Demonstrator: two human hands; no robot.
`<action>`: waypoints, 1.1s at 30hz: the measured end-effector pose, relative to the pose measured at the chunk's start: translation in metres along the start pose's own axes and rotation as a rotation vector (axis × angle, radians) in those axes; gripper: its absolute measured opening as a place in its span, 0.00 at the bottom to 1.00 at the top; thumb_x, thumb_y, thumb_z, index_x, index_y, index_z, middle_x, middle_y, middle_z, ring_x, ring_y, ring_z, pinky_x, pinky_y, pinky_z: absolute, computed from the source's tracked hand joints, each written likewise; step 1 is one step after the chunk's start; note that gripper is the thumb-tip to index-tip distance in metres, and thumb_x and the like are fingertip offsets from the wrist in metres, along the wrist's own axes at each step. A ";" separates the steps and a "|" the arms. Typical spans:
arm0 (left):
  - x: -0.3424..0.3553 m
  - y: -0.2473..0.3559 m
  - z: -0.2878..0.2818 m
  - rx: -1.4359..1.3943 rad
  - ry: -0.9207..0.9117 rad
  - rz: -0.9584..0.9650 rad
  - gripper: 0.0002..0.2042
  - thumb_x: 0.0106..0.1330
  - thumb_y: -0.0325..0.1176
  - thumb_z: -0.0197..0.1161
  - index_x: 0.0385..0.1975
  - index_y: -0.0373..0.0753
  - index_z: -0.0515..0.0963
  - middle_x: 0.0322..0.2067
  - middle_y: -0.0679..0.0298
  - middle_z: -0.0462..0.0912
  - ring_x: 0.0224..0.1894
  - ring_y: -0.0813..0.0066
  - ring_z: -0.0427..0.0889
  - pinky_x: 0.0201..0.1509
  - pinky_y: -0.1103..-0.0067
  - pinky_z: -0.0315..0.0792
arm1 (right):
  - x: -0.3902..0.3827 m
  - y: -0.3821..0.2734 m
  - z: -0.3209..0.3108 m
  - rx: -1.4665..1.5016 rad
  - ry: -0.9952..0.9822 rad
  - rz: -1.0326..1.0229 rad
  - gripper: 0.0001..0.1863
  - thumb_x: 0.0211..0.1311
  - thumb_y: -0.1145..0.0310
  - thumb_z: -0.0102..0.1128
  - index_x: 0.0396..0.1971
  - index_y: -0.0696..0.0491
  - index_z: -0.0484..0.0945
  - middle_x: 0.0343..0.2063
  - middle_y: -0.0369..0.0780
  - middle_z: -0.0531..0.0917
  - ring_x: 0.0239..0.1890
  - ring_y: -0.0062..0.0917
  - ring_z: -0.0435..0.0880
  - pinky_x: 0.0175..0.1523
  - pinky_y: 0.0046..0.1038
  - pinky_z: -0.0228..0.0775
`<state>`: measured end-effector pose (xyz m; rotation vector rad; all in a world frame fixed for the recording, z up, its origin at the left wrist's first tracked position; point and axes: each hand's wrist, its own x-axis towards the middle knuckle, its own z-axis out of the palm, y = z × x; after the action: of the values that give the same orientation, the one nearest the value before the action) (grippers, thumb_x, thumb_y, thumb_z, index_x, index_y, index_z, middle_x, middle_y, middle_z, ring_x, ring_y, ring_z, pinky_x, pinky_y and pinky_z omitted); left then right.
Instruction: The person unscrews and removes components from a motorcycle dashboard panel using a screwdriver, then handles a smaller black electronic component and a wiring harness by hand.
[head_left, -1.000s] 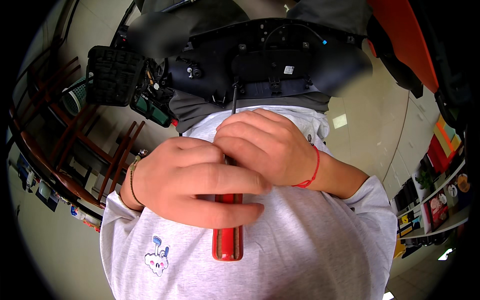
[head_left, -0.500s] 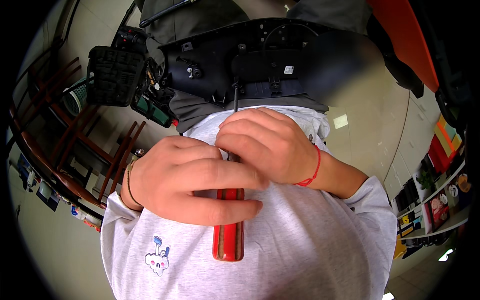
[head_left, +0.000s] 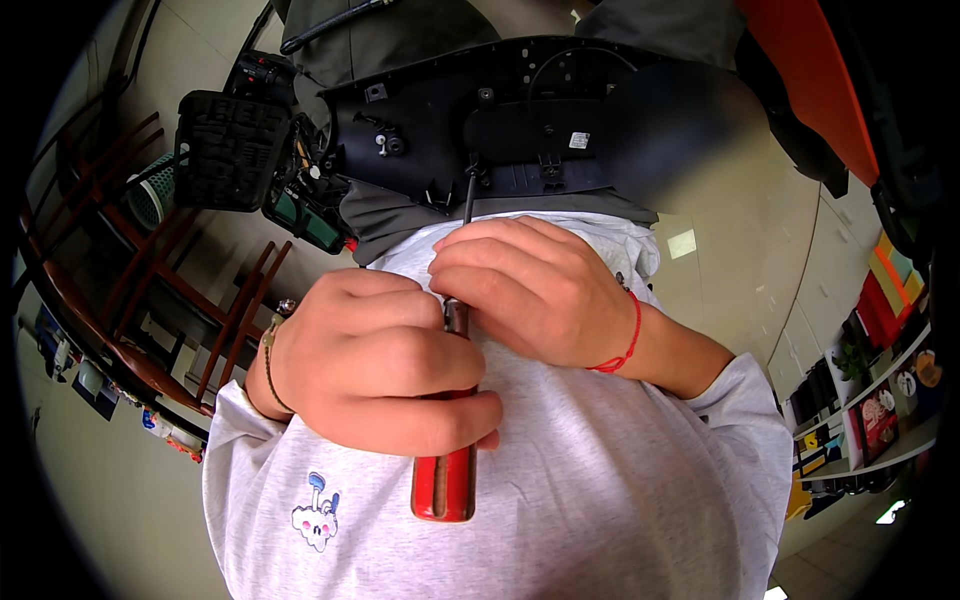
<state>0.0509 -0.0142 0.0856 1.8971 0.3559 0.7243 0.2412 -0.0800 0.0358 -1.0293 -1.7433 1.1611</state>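
Note:
A screwdriver (head_left: 447, 487) with a worn red handle lies lengthwise in front of my chest. My left hand (head_left: 375, 365) is closed around its handle, fingers wrapped over the top. My right hand (head_left: 535, 285) is curled over the shaft just beyond the handle; its thumb is hidden. The thin shaft comes out past my right fingers, and its tip meets a small post on the black plastic panel (head_left: 420, 165). That panel lies across my lap, inner side up, with clips, holes and a white label showing. Whether a screw sits under the tip is too small to tell.
To the left are an open black tool case (head_left: 230, 150), a green box (head_left: 305, 222), brown wooden chair frames (head_left: 235, 330) and a mint basket (head_left: 152, 192). An orange panel (head_left: 815, 80) rises at the upper right. Shelves with goods (head_left: 880, 400) stand at the far right.
My left hand has closed more tightly round the handle and turned. The handle's end has swung slightly left. My right hand and the panel have hardly moved.

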 end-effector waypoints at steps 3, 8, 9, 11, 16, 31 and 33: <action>0.003 0.000 -0.009 -0.052 -0.147 -0.059 0.13 0.52 0.44 0.80 0.34 0.48 0.87 0.42 0.66 0.87 0.25 0.80 0.71 0.26 0.85 0.65 | -0.001 0.002 -0.002 -0.012 -0.029 -0.002 0.14 0.46 0.77 0.68 0.36 0.56 0.81 0.38 0.40 0.85 0.43 0.34 0.87 0.44 0.32 0.80; 0.000 -0.001 -0.008 -0.102 -0.095 0.003 0.11 0.53 0.28 0.69 0.37 0.40 0.84 0.42 0.62 0.86 0.24 0.79 0.74 0.24 0.83 0.67 | -0.004 0.003 0.001 -0.014 -0.032 -0.034 0.14 0.46 0.77 0.68 0.36 0.56 0.80 0.38 0.40 0.85 0.42 0.34 0.87 0.43 0.32 0.80; 0.000 -0.003 -0.007 -0.096 -0.069 0.018 0.11 0.53 0.28 0.68 0.38 0.40 0.84 0.41 0.62 0.86 0.24 0.79 0.74 0.24 0.84 0.67 | -0.004 0.004 0.001 -0.018 -0.021 -0.027 0.14 0.45 0.77 0.68 0.36 0.56 0.81 0.38 0.40 0.85 0.42 0.34 0.87 0.43 0.32 0.80; 0.002 -0.007 -0.008 -0.091 -0.037 0.013 0.11 0.52 0.29 0.70 0.37 0.41 0.83 0.39 0.63 0.85 0.22 0.79 0.73 0.23 0.84 0.66 | -0.004 0.004 0.001 -0.027 0.000 -0.012 0.15 0.45 0.78 0.67 0.37 0.56 0.81 0.38 0.40 0.85 0.43 0.34 0.86 0.44 0.32 0.80; 0.004 0.001 0.006 -0.010 0.095 0.018 0.13 0.47 0.32 0.74 0.33 0.46 0.82 0.35 0.67 0.81 0.21 0.80 0.72 0.22 0.84 0.65 | 0.001 0.000 0.000 -0.007 -0.014 0.024 0.13 0.47 0.76 0.65 0.36 0.56 0.80 0.36 0.39 0.84 0.43 0.33 0.86 0.44 0.31 0.79; 0.003 -0.002 0.000 -0.030 -0.071 -0.022 0.13 0.49 0.35 0.81 0.35 0.48 0.87 0.35 0.69 0.81 0.22 0.81 0.70 0.23 0.85 0.62 | -0.004 0.002 -0.001 -0.013 -0.042 0.038 0.12 0.49 0.75 0.65 0.37 0.56 0.82 0.37 0.40 0.85 0.43 0.34 0.86 0.46 0.33 0.79; 0.002 -0.001 0.007 -0.019 -0.049 -0.024 0.12 0.48 0.32 0.75 0.34 0.47 0.84 0.34 0.70 0.78 0.25 0.80 0.74 0.25 0.84 0.67 | -0.002 0.001 -0.001 -0.010 -0.061 0.050 0.12 0.50 0.73 0.65 0.37 0.56 0.82 0.37 0.40 0.86 0.43 0.34 0.86 0.47 0.33 0.78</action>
<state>0.0568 -0.0176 0.0830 1.8861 0.3400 0.6621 0.2432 -0.0817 0.0343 -1.0584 -1.7819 1.2277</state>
